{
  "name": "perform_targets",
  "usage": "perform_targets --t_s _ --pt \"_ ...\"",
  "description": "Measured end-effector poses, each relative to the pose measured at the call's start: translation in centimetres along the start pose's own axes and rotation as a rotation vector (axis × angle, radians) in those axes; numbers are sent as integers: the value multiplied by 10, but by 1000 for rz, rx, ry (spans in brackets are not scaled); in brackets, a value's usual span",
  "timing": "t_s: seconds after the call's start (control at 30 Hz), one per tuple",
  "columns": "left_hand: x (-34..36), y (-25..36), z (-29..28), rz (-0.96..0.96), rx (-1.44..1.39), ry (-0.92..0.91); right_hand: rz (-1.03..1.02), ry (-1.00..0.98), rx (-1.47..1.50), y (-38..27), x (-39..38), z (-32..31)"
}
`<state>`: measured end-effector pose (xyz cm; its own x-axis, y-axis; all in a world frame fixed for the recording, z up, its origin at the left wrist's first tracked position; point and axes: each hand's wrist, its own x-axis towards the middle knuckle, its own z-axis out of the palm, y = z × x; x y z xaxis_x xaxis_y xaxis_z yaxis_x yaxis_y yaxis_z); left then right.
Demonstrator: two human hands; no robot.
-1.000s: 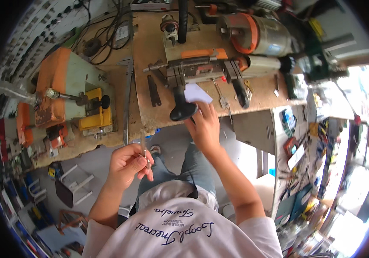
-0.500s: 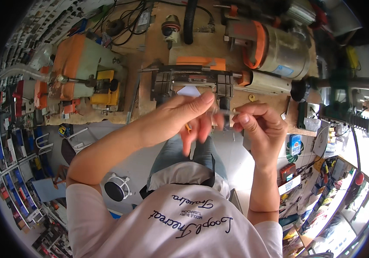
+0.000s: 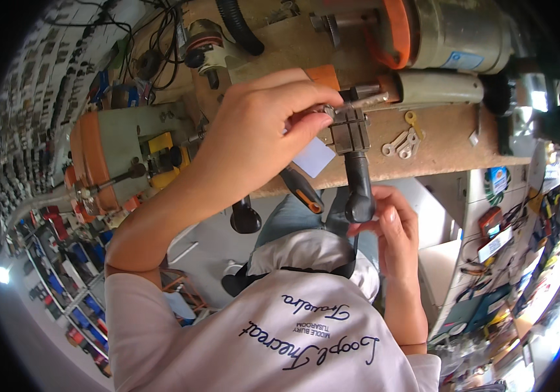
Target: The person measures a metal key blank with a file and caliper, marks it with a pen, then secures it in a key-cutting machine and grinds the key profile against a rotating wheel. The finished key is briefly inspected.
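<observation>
My left hand [image 3: 263, 124] is closed in a pinch over the clamp jaws of a key-cutting machine. A small metallic piece [image 3: 328, 110] shows at its fingertips, too hidden to name. Right below the fingers is the grey metal clamp block [image 3: 350, 134], with a black clamp handle [image 3: 360, 189] reaching toward me. The bent fingers of my right hand [image 3: 394, 228] rest round the rounded end of that handle. A second black handle [image 3: 246, 215] hangs to the left, partly behind my left forearm. Between the handles lie a tool with a black and orange grip [image 3: 306, 191] and a pale card [image 3: 314, 159].
Several loose keys [image 3: 403, 145] lie on the wooden bench [image 3: 450, 134] right of the clamp. A cylindrical motor [image 3: 460, 32] with an orange guard stands behind. An orange and grey machine [image 3: 120, 147] is at left. Black cables [image 3: 174, 46] run along the back.
My hands have parted: the left has moved forward to the clamp, the right down to the black handle. The view has shifted closer to the bench, and the keys now show.
</observation>
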<state>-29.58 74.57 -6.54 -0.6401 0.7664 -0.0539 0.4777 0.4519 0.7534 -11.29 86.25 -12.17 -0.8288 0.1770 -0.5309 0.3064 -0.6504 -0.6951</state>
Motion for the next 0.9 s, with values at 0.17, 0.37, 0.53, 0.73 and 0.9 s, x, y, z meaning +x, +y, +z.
perform_targets --t_s 0.17,0.37,0.53,0.73,0.9 --pt "5 -11 -5 48 59 -100 -180 191 -36 2 -4 37" --pt "4 -12 -6 95 62 -118 -976 428 -867 15 6 36" --pt "3 -18 -6 131 -10 -130 -981 505 -842 23 4 40" --pt "4 -17 -13 100 -139 -149 -1027 539 -917 23 5 41" --pt "4 -16 -8 93 -171 -138 -1027 532 -901 23 5 41"
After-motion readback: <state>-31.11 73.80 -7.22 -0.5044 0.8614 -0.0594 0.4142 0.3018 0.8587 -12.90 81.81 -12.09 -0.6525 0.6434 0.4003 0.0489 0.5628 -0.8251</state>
